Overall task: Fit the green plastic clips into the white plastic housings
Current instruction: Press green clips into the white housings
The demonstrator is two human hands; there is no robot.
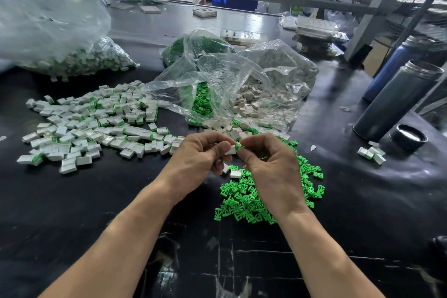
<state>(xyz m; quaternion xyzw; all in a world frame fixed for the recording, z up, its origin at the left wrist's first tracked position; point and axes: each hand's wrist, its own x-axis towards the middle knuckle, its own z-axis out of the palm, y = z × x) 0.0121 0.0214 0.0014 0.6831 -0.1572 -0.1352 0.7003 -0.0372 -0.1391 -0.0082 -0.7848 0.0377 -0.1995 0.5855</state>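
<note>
Above a black worktable (72, 201) crowded on the far side by clear plastic bags (229, 80) and a spread of assembled pieces (96, 126), with bare surface lying open toward the near edge, a person's left hand (200, 152) is pinching a white housing (231, 150) while the right hand (271, 164) is pinching a green clip (240, 146) against its end. Loose green clips (254, 198) are lying heaped just under the right wrist, which is hiding part of the heap; curled fingers are covering most of both held parts.
</note>
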